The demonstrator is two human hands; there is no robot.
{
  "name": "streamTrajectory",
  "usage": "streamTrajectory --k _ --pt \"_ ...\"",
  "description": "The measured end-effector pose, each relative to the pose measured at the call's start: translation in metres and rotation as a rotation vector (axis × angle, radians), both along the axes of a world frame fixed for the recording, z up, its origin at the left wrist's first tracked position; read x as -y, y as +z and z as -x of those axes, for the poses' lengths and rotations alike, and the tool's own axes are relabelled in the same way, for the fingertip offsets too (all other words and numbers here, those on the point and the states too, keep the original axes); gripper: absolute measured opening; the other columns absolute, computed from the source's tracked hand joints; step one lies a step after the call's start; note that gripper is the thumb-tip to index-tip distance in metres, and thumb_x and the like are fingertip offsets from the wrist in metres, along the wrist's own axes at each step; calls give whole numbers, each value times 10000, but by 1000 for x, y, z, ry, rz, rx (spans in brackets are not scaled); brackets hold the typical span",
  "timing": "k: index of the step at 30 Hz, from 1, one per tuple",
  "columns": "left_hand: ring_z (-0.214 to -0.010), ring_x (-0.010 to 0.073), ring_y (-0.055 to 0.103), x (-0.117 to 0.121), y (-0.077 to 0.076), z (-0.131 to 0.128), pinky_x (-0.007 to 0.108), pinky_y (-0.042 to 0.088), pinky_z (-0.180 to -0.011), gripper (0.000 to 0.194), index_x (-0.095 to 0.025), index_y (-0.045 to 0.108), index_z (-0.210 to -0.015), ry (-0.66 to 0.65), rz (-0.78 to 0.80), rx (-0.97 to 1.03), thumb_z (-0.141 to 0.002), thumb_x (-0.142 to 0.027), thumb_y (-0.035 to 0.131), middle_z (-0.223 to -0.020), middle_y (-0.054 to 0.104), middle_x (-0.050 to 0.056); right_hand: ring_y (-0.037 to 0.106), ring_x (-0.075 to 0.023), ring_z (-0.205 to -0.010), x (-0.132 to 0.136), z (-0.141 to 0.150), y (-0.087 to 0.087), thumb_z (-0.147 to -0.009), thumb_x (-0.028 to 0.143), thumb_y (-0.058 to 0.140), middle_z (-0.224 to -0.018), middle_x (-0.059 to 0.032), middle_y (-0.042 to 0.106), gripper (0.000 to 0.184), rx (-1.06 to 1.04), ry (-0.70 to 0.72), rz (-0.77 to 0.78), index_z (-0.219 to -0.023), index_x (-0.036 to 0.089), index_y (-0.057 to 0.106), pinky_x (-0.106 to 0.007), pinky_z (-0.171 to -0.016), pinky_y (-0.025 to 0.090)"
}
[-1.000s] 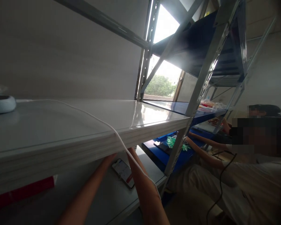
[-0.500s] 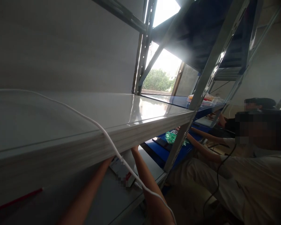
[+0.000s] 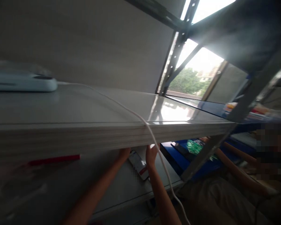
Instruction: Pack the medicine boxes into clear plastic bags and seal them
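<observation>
Both my arms reach under a thick white shelf board [image 3: 89, 132]. My left hand [image 3: 124, 154] is at the board's underside, with its fingers hidden behind the edge. My right hand [image 3: 151, 155] is raised just right of it, fingers partly hidden by the board too. Between the two hands a phone [image 3: 138, 164] with a lit screen lies on the lower white shelf [image 3: 121, 187]. A white cable [image 3: 154, 140] runs across the top of the board, drops over its front edge and hangs down past my right forearm.
A pale blue-white device [image 3: 23, 82] sits on the board at far left, joined to the cable. Grey metal rack uprights [image 3: 175, 62] stand behind. Another person's arms [image 3: 239, 170] work at a blue shelf [image 3: 178, 156] on the right. A red strip [image 3: 53, 159] lies under the board.
The view has swung left and is blurred; the pale device is back in sight. My hands have moved a little closer together under the board, still either side of the phone.
</observation>
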State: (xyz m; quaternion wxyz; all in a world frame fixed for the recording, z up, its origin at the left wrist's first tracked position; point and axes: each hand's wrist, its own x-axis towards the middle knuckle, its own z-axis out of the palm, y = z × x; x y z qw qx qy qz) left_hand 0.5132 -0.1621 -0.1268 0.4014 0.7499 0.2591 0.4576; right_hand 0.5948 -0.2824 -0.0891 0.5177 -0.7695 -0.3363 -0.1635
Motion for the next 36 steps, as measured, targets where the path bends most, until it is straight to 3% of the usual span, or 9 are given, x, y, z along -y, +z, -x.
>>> streamTrajectory --k 3,7,10,14,18,23,28,32,36 --pt "-1309 283 400 25 12 65 489 288 -1114 355 -193 542 -1217 168 -99 -4 -885 -309 496 -1306 531 127 395 -296 -1261 5 64 -28 -910 370 397 -1325 -167 469 462 7 184 -125 -1316 154 443 -507 -1035 313" --pt "-1342 233 341 64 46 189 445 304 -1109 344 -261 540 -1244 342 -302 -61 -927 -220 413 -1412 417 83 453 -255 -1208 4 156 -56 -897 304 402 -1275 -117 524 364 52 618 53 -1231 209 515 -472 -1008 354" --pt "-1291 218 390 86 54 293 429 319 -1092 318 -273 589 -1177 564 -378 -211 -933 -198 399 -1365 453 66 492 -236 -1165 -10 218 -60 -898 272 405 -1229 -104 571 355 56 880 175 -1227 213 524 -427 -972 392" --pt "-1227 268 438 105 25 421 465 347 -1052 262 -221 622 -1110 908 -373 -381 -915 -240 448 -1300 499 101 516 -248 -1141 -38 292 -42 -899 297 459 -1212 -85 608 350 113 1035 368 -1229 227 552 -399 -937 390" --pt "-1170 294 483 123 -14 501 488 376 -1010 248 -207 630 -1064 1073 -270 -465 -892 -310 483 -1236 541 115 527 -269 -1144 -73 359 -15 -896 361 504 -1212 -82 627 375 127 998 476 -1239 225 569 -403 -922 376" --pt "-1136 270 512 141 -31 532 457 386 -1003 253 -203 646 -1028 1004 -220 -392 -893 -309 461 -1184 576 102 598 -244 -1023 -109 410 1 -840 316 601 -1021 -58 709 257 -38 933 624 -1065 220 680 -386 -908 372" --pt "-1111 253 531 147 -35 535 453 401 -990 237 -224 666 -992 901 -174 -292 -883 -294 467 -1173 597 77 627 -186 -902 -115 421 -6 -830 275 576 -939 -29 715 165 -188 960 579 -910 204 702 -313 -843 433" --pt "-1062 251 553 142 -32 520 464 414 -971 222 -229 674 -952 873 -159 -211 -876 -284 473 -1126 622 74 630 -173 -908 -113 417 -13 -857 280 510 -997 -33 698 192 -203 902 548 -950 207 661 -279 -812 463" --pt "-1059 250 557 136 -15 487 460 426 -961 219 -217 672 -943 826 -145 -144 -878 -249 466 -1110 630 79 625 -213 -987 -117 415 -12 -806 313 617 -1036 -47 695 294 -252 905 615 -1083 213 614 -350 -881 448"
